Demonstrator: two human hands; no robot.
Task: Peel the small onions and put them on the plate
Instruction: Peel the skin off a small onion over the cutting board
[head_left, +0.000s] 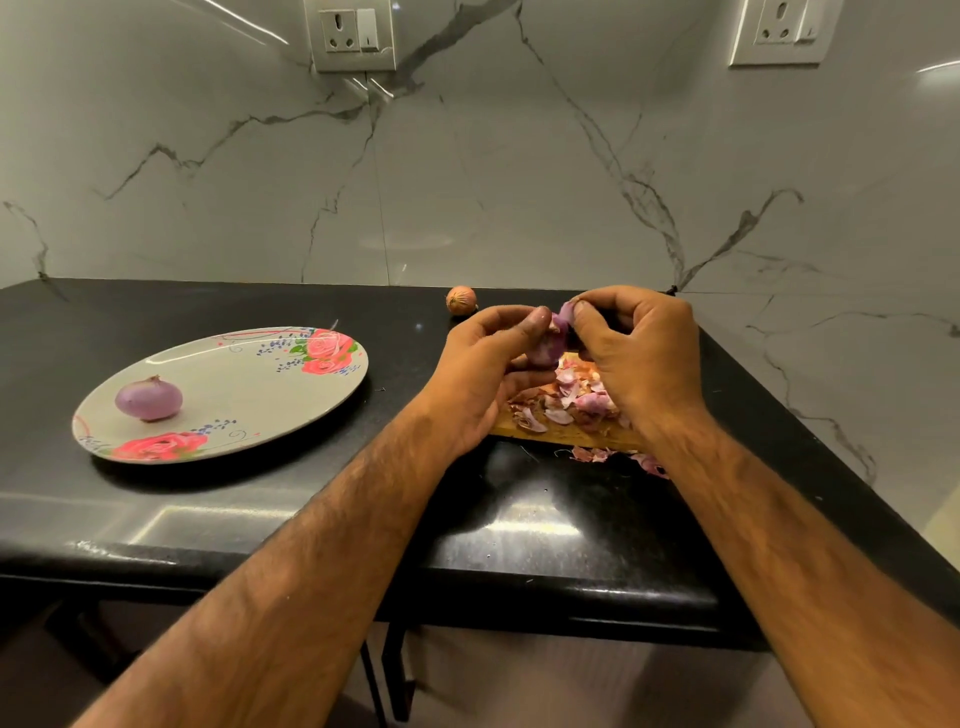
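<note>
1. Holding a small onion up above the bench, the left hand has its fingers curled round the purple bulb, the thumb lying across the top.
2. Right hand: its fingers are bent and pinch a flap of skin that stands up from the top of that onion. The two hands touch around the bulb.
3. Directly below the hands lies a wooden board, with a heap of pink and brown peelings on it. A few loose peelings lie on the bench just off the board's near edge.
4. One peeled onion, smooth and pale purple, sits on the left part of the plate, near the rim. The plate is oval and pale, printed with red roses, and lies on the bench well to the left of the hands.
5. An unpeeled onion, orange-brown, rests on the bench near the back wall, just behind the left hand and apart from it.
6. Behind the black, glossy bench rises a white marble wall with grey veins, carrying a socket plate high in the middle and a second socket plate at upper right.
</note>
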